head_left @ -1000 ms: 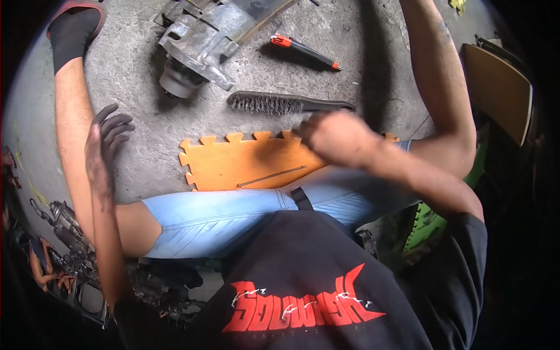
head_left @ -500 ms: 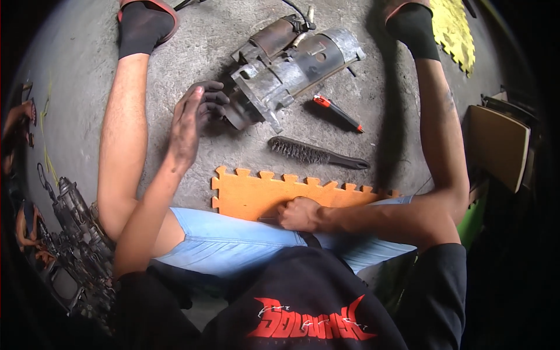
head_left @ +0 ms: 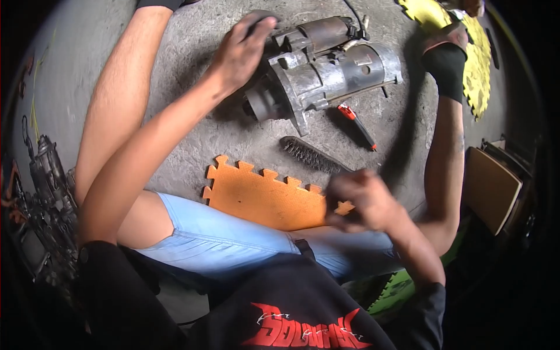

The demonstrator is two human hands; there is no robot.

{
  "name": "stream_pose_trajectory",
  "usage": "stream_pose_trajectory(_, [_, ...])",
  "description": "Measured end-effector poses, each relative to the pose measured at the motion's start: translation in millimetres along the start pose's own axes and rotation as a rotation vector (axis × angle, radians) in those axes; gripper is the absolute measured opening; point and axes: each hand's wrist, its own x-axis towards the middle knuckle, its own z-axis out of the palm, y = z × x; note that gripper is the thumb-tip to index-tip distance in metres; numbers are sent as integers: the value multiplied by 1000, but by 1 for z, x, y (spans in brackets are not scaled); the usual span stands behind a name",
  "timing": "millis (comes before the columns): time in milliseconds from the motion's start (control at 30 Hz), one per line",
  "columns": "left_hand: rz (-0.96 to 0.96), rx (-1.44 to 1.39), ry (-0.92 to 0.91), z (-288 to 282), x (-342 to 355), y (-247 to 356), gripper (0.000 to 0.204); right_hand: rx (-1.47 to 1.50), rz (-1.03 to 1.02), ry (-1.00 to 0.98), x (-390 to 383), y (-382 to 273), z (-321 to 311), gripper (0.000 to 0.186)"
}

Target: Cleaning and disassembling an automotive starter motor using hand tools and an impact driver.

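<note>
A starter motor, with its smaller solenoid cylinder on top and a cable, lies on the concrete floor in front of me. My left hand is beside its far left end, thumb and darkened fingers apart, with nothing visible in them. Smeared by motion, my right hand hovers over the orange foam mat's right end, its grip unclear. Close to it lies a wire brush, bristles showing, its handle largely behind the hand. An orange-and-black utility knife rests between brush and motor.
An orange foam mat lies against my shorts. Yellow foam mat pieces are at the far right, near my foot. A flat brown board leans at the right. Several dark metal machine parts are piled at the left.
My left hand has moved away from me and right, along the motor's left end. My right hand has lifted off the orange mat by my lap and moved right, toward the brush handle. The view has shifted.
</note>
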Motion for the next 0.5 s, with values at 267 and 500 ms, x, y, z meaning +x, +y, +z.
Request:
stream_pose_trajectory(267, [-232,-295,10,51,14,-15,55,-84,198,551,49,30,-58,43])
stream_pose_trajectory(500, [-145,-80,17,42,13,-18,58,-286,86,527,79,44,-47,16])
